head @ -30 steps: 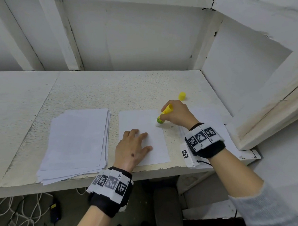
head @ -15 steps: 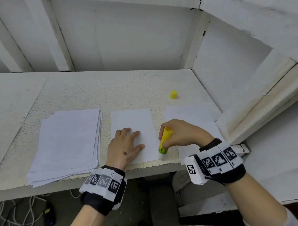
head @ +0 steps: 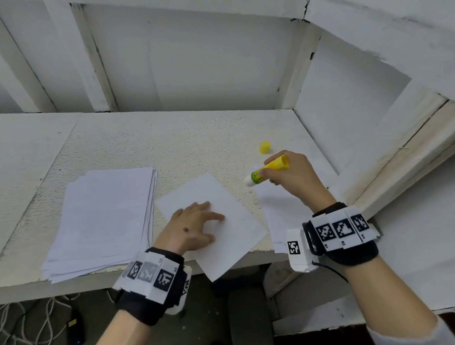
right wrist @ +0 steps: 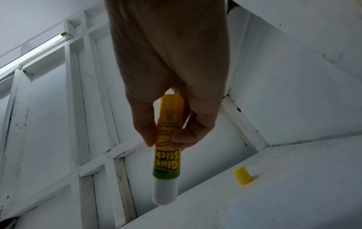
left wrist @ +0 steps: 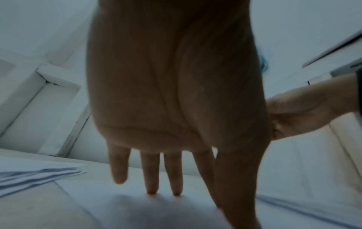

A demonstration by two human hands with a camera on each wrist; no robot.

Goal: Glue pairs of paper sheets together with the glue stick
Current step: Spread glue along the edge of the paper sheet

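Observation:
A single white sheet (head: 234, 224) lies turned at an angle in the middle of the shelf, one corner hanging over the front edge. My left hand (head: 195, 228) rests flat on it with straight fingers (left wrist: 150, 173) touching the paper. My right hand (head: 291, 177) grips an uncapped yellow-and-green glue stick (head: 266, 170) in the air above the shelf, its white tip (right wrist: 164, 193) pointing left and down, clear of the paper. The stick (right wrist: 168, 147) is pinched between thumb and fingers. More white sheets (head: 280, 217) lie under my right wrist.
A thick stack of white paper (head: 103, 219) sits at the left. The yellow glue cap (head: 265, 147) stands upright behind my right hand, the cap (right wrist: 243, 175) alone on the shelf (head: 167, 138). White walls close the back and right. Cables lie on the floor below.
The right hand lifted the glue stick off the sheet's near right edge and moved it back and right. The sheet under my left hand has turned and now overhangs the front edge.

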